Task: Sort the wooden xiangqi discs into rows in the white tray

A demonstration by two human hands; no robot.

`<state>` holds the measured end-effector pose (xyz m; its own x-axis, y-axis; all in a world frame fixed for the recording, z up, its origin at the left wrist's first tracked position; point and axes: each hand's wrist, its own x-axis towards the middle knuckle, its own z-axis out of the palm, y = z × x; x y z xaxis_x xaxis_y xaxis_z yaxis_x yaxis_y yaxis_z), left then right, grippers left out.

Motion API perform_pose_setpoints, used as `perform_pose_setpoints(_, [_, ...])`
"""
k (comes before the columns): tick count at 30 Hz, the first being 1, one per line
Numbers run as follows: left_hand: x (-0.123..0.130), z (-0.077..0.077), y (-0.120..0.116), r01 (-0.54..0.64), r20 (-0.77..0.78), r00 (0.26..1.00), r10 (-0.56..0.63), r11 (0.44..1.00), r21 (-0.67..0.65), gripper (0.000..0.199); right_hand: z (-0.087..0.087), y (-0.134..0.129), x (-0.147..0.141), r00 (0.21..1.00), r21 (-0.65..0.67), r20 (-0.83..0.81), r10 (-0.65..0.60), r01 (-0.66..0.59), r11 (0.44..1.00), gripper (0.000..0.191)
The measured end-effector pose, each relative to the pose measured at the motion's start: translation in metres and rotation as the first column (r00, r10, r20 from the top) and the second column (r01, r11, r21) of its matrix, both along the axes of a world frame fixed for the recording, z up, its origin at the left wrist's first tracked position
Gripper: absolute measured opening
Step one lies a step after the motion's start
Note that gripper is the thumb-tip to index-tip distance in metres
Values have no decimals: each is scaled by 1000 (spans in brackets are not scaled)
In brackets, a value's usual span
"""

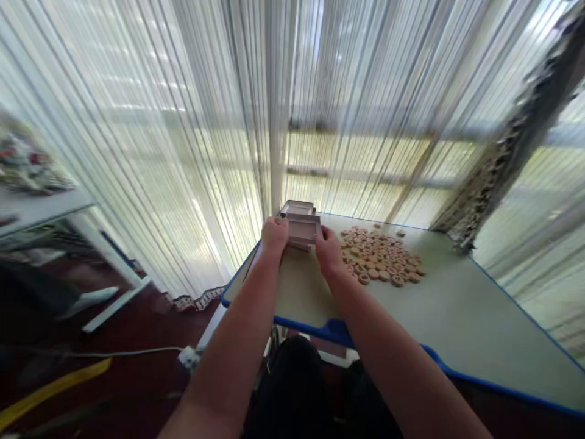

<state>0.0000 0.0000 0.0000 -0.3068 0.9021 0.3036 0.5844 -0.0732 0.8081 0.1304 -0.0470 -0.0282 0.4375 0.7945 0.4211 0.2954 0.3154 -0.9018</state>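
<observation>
With the near tray (303,229) as the clock's hub, the left fingers (283,225) grip its nine o'clock side and the right fingers (325,233) its three o'clock side. A second tray (300,207) sits just behind at twelve; whether the two touch is hard to tell. Round pieces (381,258) lie clustered on the bench (461,311), between three and four. The sheer curtain (242,110) hangs beyond the bench at twelve, with a gathered drape (510,143) between two and three. At nine stands a side table (68,203), well apart, objects (27,160) on it. A socket block (187,356) is towards seven, and the wearer's knees (299,372) are at six.
</observation>
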Motion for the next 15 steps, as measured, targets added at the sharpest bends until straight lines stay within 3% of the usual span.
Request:
perform_pose_setpoints(5, [16, 11, -22, 86, -7, 996, -86, 992, 96, 36, 21, -22, 8, 996, -72, 2, -84, 84, 994, 36])
perform_pose_setpoints(8, [30, 12, -38, 195, -6, 980, -198, 961, 194, 41, 27, -43, 25, 990, -60, 11, -143, 143, 988, 35])
perform_pose_setpoints(12, [57, 6, -63, 377, -12, 920, -391, 878, 296, 54, 25, -77, 59, 975, -52, 64, -215, 218, 975, 36])
perform_pose_setpoints(15, [77, 0, -81, 542, -63, 832, -551, 784, 303, 62, 19, -102, 86, 958, -94, 138, -250, 264, 960, 35])
